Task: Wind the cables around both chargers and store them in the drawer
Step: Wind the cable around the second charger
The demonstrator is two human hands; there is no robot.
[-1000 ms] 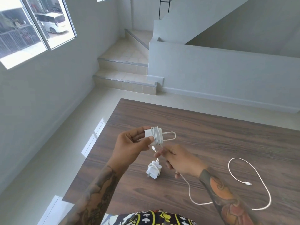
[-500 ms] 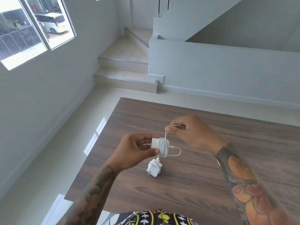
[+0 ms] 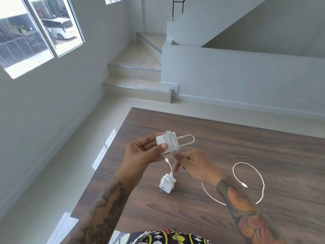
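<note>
The bench (image 3: pixel 246 155) is matt dark wood grain, both chargers (image 3: pixel 166 185) smooth white plastic, the floor (image 3: pixel 52 182) glossy tile.

bare tattooed forearms (image 3: pixel 109 206), black patterned shirt (image 3: pixel 168 237)

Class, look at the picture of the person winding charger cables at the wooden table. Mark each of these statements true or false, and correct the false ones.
1. The left hand holds a charger above the table. True.
2. That held charger has no cable round it. False: several turns are wound on it.
3. A second charger lies on the table, its cable already wound. True.
4. The right hand is flat on the table. False: it pinches the loose cable.
5. The loose cable hangs off the table edge. False: it curls on the tabletop.
</note>
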